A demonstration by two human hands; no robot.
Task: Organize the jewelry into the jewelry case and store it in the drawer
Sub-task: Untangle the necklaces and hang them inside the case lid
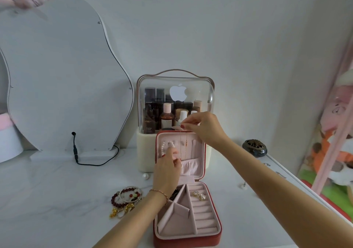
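I see the red jewelry case [188, 236] open on the white table [57, 190], lid upright. My right hand [205, 128] pinches a thin gold necklace [186, 142] at the lid's top; my left hand [168, 169] pinches its lower end. Bracelets [127, 196] lie left of the case.

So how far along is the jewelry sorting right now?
Done: pearl bracelet hangs in the jewelry case lid, earrings in the tray. In hand: right hand and left hand hanging a gold necklace. Left: beaded bracelets on the table, closing, storing.
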